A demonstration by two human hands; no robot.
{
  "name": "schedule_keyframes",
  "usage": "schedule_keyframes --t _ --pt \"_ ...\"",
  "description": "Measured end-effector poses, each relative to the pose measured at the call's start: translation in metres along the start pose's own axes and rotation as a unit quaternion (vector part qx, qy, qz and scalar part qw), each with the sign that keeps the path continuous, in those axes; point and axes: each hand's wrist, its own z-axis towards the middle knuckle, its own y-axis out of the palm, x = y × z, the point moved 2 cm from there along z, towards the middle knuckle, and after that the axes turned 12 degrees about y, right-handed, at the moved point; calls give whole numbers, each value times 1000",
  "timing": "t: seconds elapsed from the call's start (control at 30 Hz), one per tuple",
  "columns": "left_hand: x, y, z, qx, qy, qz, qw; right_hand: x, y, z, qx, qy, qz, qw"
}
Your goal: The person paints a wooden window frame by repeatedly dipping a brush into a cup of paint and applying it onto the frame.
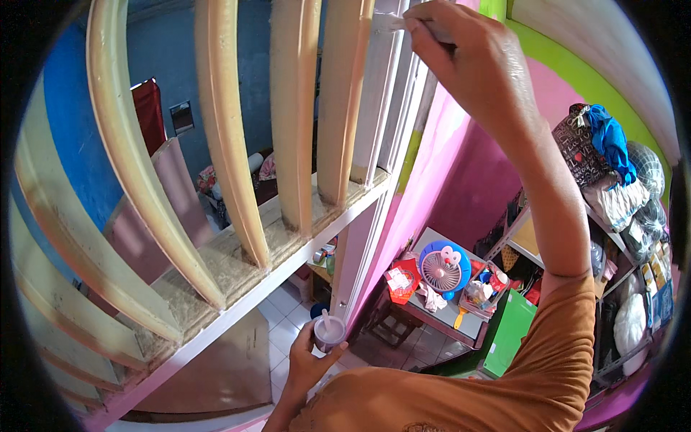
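My left hand [308, 362] is closed round a small clear plastic cup [330, 333] low in the picture. Pale, whitish paint fills part of the cup, and a light stick or handle [326, 319] stands tilted in it. High up, my right hand [468, 47] pinches a small, pale paintbrush [389, 22], mostly hidden by the fingers. Its whitish tip touches the white window-frame post [375, 93]. Left of that post, several cream slats [288, 108] rise from a dusty white sill [237, 277].
Below right, a blue fan [445, 268] stands on a white-topped table [461, 324] beside a bin of small items [481, 291]. A green panel [509, 333] and shelves loaded with bags [619, 194] are farther right. A pink wall [432, 165] adjoins the post.
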Motion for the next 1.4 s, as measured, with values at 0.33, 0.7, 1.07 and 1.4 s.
schedule_keyframes --t 0.33,0.7,1.07,1.4 --pt "-2 0 0 5 -15 -8 1000 2 -6 -7 93 -61 5 994" --pt "-4 6 -5 24 -11 -19 999 -14 27 -122 -121 -61 6 991" --pt "2 11 -5 12 -23 -7 1000 -20 41 -148 -162 -86 -14 983" --pt "1 13 -7 15 -54 -25 998 -21 50 -148 -141 -107 -10 984"
